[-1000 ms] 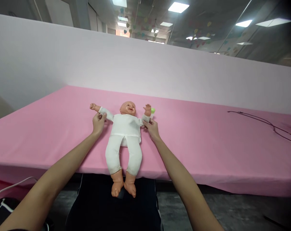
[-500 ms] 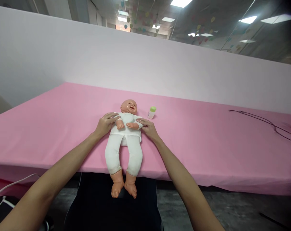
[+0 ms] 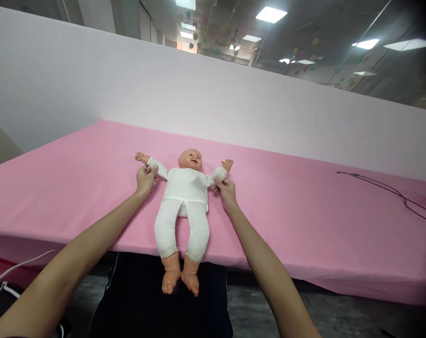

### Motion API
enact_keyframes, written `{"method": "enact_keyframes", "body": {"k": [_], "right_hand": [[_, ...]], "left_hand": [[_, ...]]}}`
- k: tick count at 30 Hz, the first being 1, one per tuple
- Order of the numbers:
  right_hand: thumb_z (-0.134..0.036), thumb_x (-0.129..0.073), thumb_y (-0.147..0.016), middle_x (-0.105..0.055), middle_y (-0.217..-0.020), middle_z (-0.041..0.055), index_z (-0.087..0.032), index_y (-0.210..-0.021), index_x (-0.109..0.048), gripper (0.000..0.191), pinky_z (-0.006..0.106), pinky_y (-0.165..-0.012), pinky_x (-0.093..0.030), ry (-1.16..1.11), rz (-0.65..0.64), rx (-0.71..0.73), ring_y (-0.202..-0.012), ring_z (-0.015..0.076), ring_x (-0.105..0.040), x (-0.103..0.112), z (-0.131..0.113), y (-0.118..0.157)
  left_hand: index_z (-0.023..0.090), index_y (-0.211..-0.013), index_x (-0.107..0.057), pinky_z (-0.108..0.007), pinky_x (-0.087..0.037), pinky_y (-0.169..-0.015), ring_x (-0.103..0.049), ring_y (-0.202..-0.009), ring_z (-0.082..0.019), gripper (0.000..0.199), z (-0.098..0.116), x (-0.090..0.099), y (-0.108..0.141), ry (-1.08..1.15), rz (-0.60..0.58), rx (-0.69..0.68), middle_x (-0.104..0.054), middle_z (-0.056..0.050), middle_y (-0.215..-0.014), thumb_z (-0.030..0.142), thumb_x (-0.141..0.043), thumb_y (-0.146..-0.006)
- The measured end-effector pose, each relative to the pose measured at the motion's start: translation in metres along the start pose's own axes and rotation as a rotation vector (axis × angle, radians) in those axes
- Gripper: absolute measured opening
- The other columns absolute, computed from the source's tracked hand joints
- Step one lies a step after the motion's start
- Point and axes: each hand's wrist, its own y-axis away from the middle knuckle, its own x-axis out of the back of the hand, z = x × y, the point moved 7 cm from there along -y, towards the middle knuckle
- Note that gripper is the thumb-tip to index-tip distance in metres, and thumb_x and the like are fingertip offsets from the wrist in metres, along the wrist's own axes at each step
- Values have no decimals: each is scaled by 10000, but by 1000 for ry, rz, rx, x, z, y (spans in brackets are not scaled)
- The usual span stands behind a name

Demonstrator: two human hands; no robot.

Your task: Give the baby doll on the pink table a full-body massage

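A baby doll (image 3: 185, 185) in white cloth lies on its back, its bare feet hanging over the front edge of the pink table. Both of its arms are spread out to the sides. My left hand (image 3: 145, 180) is closed around the white sleeve of the doll arm at left, near its wrist. On the other side, my right hand (image 3: 226, 191) pinches the opposite sleeve, thumb on top. The small green-capped bottle is out of sight, perhaps behind the doll's arm at right.
A pink-covered table (image 3: 286, 211) spreads in front of me, backed by a white wall panel (image 3: 234, 103). Thin dark cables (image 3: 385, 185) lie at far right. A white cord (image 3: 22, 266) hangs at lower left.
Both doll arms, folded over the chest before, now stretch outward and up. My hands have shifted from its upper arms to the sleeves. The bottle no longer shows.
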Motion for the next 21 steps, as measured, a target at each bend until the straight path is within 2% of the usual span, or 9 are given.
{"method": "enact_keyframes", "body": {"k": [2, 5, 8, 9, 11, 14, 16, 19, 21], "right_hand": [[-472, -884, -711, -713, -645, 30, -168, -826, -768, 346, 260, -517, -503, 15, -24, 23, -546, 148, -618, -3, -3, 1], [-376, -859, -740, -766, -747, 35, -189, -868, -810, 232, 310, -642, -574, 95, -141, 121, -654, 184, -685, -14, -11, 5], [-285, -798, -785, -819, -1081, 52, -247, -978, -852, 204, 421, -960, -595, 196, -311, 261, -1034, 272, -750, -29, -21, 15], [-266, -780, -794, -805, -1180, 48, -269, -1019, -857, 238, 452, -1057, -556, 219, -348, 290, -1157, 290, -724, -32, -23, 18], [-243, -768, -789, -784, -1261, 41, -293, -1062, -857, 291, 478, -1144, -501, 233, -360, 291, -1278, 301, -676, -34, -23, 20], [-225, -776, -752, -790, -1242, 43, -278, -1082, -849, 343, 453, -1068, -555, 177, -297, 217, -1219, 295, -701, -29, -18, 15], [-251, -796, -725, -816, -1097, 46, -237, -1076, -835, 353, 396, -882, -614, 111, -212, 151, -990, 258, -747, -22, -15, 10], [-344, -845, -713, -759, -784, 6, -181, -975, -778, 316, 278, -608, -543, 17, -44, 85, -633, 153, -645, -8, -12, 4], [-407, -866, -721, -708, -707, -13, -176, -946, -718, 355, 244, -547, -487, -42, 46, 73, -572, 127, -595, 1, -13, 2]], "left_hand": [[181, -907, -661, -308, -537, -635, -667, -723, -208, 249, 9, -2, 3, -62, -37, -93, -723, -72, -852, 417, -728, -863], [195, -945, -735, -371, -578, -809, -713, -903, -257, 171, 34, -17, 16, -244, -188, -383, -773, -91, -991, 337, -642, -923], [259, -1043, -797, -449, -539, -1027, -690, -1165, -291, 253, 51, -39, 36, -407, -429, -644, -775, -83, -1205, 307, -558, -978], [279, -1077, -803, -462, -518, -1071, -669, -1227, -289, 276, 53, -43, 41, -441, -480, -699, -764, -76, -1257, 302, -542, -991], [293, -1125, -800, -475, -506, -1094, -653, -1265, -284, 298, 54, -46, 45, -486, -523, -742, -753, -76, -1294, 299, -525, -1007], [257, -1233, -760, -463, -547, -1024, -679, -1201, -299, 313, 50, -41, 39, -485, -452, -668, -750, -108, -1291, 330, -571, -994], [225, -1390, -662, -425, -586, -906, -707, -1103, -300, 444, 45, -30, 30, -423, -315, -537, -737, -136, -1296, 376, -622, -974], [233, -1616, -369, -372, -595, -790, -710, -1053, -286, 788, 38, -11, 17, -304, -91, -364, -610, -179, -1463, 450, -699, -933], [262, -1683, -157, -378, -593, -819, -684, -1127, -293, 999, 35, -1, 12, -289, 6, -322, -410, -210, -1624, 470, -742, -901]]}}
